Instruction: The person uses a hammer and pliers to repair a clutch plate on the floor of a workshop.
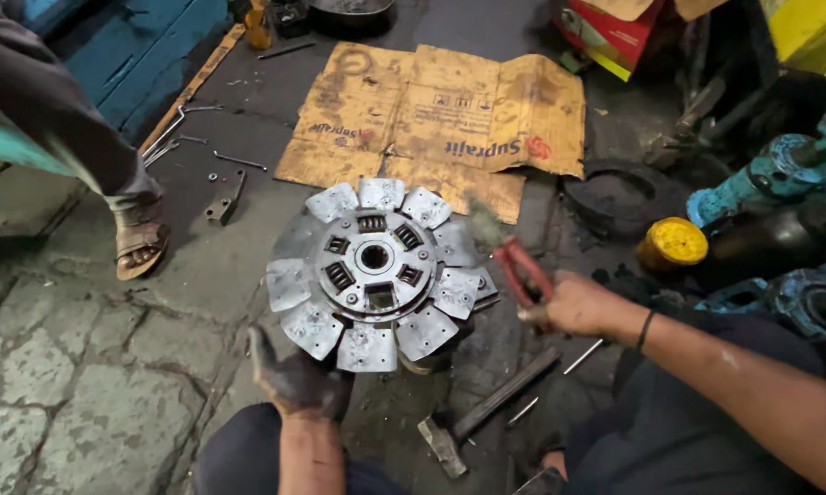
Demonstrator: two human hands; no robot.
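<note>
A round metal clutch disc (373, 271) with several grey pads around a sprung hub is held up over the floor. My left hand (296, 376), dark with grease, grips its lower left edge from below. My right hand (571, 304) is to the right of the disc and holds red-handled pliers (516, 266), whose jaws point up toward the disc's right rim. A hammer (486, 414) lies on the floor below the disc, between my knees.
A flattened cardboard sheet (440, 119) lies beyond the disc. Another person's sandalled foot (140, 246) stands at left. Wrenches and rods (193, 147) lie at upper left. A yellow-lidded can (671, 244) and blue machine parts (780, 174) sit at right.
</note>
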